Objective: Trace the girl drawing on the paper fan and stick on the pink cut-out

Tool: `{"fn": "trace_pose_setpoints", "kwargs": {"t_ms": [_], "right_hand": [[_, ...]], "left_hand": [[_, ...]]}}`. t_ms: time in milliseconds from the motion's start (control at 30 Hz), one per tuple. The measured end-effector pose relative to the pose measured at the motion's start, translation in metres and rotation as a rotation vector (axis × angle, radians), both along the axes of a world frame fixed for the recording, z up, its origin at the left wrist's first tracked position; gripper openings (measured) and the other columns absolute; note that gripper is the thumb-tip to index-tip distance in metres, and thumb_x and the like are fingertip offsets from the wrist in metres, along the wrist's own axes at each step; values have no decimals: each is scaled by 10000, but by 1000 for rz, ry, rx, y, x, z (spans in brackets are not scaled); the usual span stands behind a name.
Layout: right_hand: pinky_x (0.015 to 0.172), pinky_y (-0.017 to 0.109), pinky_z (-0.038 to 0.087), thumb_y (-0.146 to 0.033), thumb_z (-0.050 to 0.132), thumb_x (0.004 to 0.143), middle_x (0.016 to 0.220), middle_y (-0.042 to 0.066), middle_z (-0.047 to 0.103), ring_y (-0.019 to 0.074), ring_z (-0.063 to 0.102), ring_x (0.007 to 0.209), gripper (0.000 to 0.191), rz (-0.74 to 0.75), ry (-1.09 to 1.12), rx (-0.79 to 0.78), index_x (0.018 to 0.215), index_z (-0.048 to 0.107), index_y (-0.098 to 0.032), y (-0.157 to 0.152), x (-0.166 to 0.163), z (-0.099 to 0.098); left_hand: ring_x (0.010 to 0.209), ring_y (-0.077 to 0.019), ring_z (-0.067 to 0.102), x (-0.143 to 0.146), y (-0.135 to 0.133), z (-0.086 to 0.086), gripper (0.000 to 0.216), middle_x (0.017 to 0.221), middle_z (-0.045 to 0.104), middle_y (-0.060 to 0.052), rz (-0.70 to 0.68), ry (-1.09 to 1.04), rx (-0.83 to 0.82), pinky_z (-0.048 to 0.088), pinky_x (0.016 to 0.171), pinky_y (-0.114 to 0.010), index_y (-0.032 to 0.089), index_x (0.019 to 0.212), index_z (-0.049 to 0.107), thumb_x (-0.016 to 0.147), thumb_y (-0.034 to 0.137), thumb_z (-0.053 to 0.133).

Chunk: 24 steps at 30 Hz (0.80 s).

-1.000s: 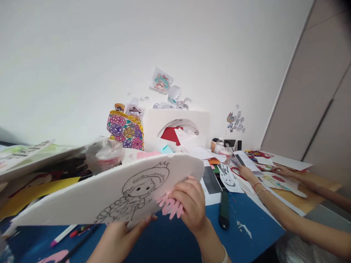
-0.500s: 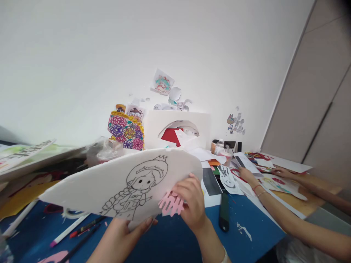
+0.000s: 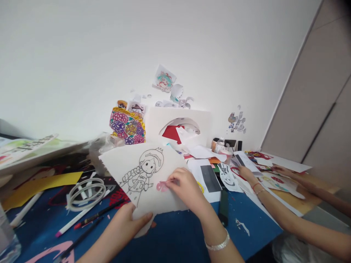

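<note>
A white sheet [image 3: 172, 159] bears a black line drawing of a braided figure in a hat, and is tilted up above the blue table surface [image 3: 175, 237]. My left hand [image 3: 127, 223] grips its lower edge, thumb in front and fingers behind. Between the thumb and fingertips of my right hand [image 3: 188, 188] is a small pink paper cutout [image 3: 161, 186]. It lies over the sheet, right of the drawn figure; whether it touches the paper I cannot tell.
Markers [image 3: 72, 221], a coiled white ring [image 3: 86, 194] and pink paper [image 3: 52, 252] lie at left. A dark green knife-like tool [image 3: 223, 208] lies right of my hands. Another person's arm [image 3: 285, 213] reaches in over papers. An arched white board [image 3: 153, 122] leans against the wall.
The sheet has swung to face me more fully and now shows more of the drawing. My right hand has moved down from its edge, and the pink cutout now lies over the sheet, looking narrower.
</note>
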State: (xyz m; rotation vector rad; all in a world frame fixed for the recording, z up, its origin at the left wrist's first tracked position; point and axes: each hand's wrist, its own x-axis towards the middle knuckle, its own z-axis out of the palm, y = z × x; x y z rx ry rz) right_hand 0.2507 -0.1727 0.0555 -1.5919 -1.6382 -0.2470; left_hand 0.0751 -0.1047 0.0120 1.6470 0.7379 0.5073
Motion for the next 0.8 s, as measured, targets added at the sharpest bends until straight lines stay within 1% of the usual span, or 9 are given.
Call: {"fn": "trace_pose_setpoints", "kwargs": {"t_ms": [133,233,367,500,567,667,733,800], "right_hand": [[655,244,406,-81,717,695,694,-20,642,135,564,724,139,10,-42,-57,644,647,-189,9,1,6],[659,247,403,-44,694,699,682,-19,640,140,563,732,169,19,-86,-79,627,642,-187,11,0,8],[690,265,395,-47,664,730,710,-8,626,147,542,756,160,4,-126,-49,645,621,-177,10,-4,11],[674,272,381,-15,607,738,733,-1,606,154,506,744,172,-28,-188,15,676,588,-174,5,-10,8],[664,278,376,16,555,722,741,5,600,162,493,743,196,-33,-204,76,698,579,-177,3,-12,4],[664,297,378,16,481,699,749,18,601,178,487,748,220,-8,-171,224,722,578,-181,1,-12,-5],[665,310,385,7,448,684,760,26,605,185,489,750,245,30,-125,329,744,589,-184,0,-12,-10],[676,320,397,1,439,667,785,26,615,189,494,766,285,66,-71,419,806,600,-189,-2,-12,-12]], "left_hand": [[574,-218,665,-2,3,0,433,650,714,-73,-10,-9,-57,499,512,-271,167,823,538,564,491,662],[590,-227,673,-3,4,1,420,650,713,-58,-10,-27,-84,509,521,-279,175,839,534,571,470,667],[600,-246,675,-4,4,4,398,642,710,-69,20,-34,-14,519,534,-299,169,794,557,568,486,639],[655,-264,686,-4,1,6,375,662,712,-59,65,-65,79,533,566,-302,174,775,587,558,479,618],[669,-265,687,-4,0,7,352,673,713,-47,94,-76,137,538,579,-297,178,750,606,559,475,608],[683,-261,682,-4,-1,8,327,671,716,-37,104,-58,254,543,615,-294,180,698,637,604,487,578],[732,-258,679,-6,0,8,313,702,723,-35,104,-43,395,546,677,-304,187,685,668,664,473,541],[803,-259,673,-7,1,6,307,763,728,-39,138,-56,593,538,781,-342,212,697,697,710,453,508]]}}
